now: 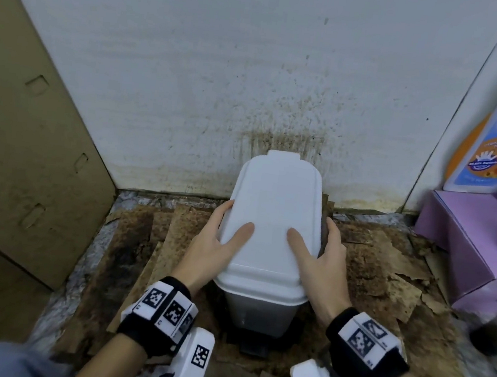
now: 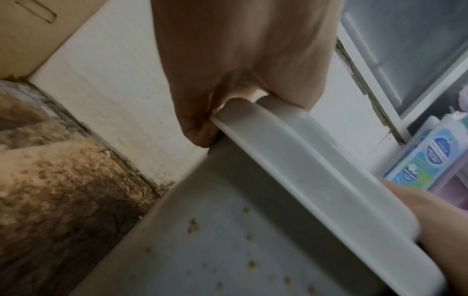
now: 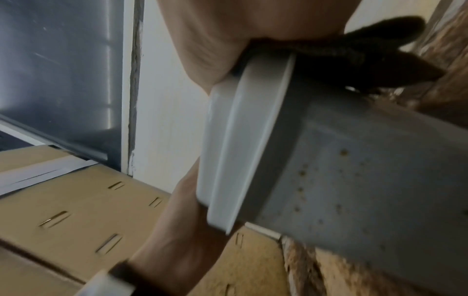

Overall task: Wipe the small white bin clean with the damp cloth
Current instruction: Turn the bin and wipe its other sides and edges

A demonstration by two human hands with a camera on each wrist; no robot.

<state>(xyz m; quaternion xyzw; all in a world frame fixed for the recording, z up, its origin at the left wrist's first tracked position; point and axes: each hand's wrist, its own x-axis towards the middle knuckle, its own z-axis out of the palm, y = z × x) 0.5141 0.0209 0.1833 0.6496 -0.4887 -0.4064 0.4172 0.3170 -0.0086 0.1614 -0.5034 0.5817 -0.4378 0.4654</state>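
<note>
We hold the small white bin [image 1: 269, 221] with both hands, one on each side of its lid, so it stays put while we get ready to clean it. The bin stands on the floor [image 1: 371, 264], close to the white wall [image 1: 192, 73]. Our left hand [image 1: 219, 244] grips the left edge of the lid, with the thumb lying on top and the fingers [image 2: 200, 136] curled under the rim. Our right hand [image 1: 323, 255] grips the right edge the same way, and it also presses a dark cloth [image 3: 367, 52] against the side of the bin. We think the cloth is kept there so it is ready to rub as soon as the bin is steady. The lid is smooth, hard plastic, shaped like a box with round corners and a small tab at the back. The bin's sides are flat and smooth too, but they have little brown spots [image 2: 193, 228] on them, so they still need wiping. The floor under the bin is covered with torn brown cardboard that looks rough and stained. The wall behind has brown splashes. A big cardboard box [image 1: 24, 131] leans on the left, and a blue and white bottle [image 1: 495, 129] stands on a purple box [image 1: 457, 243] on the right.
</note>
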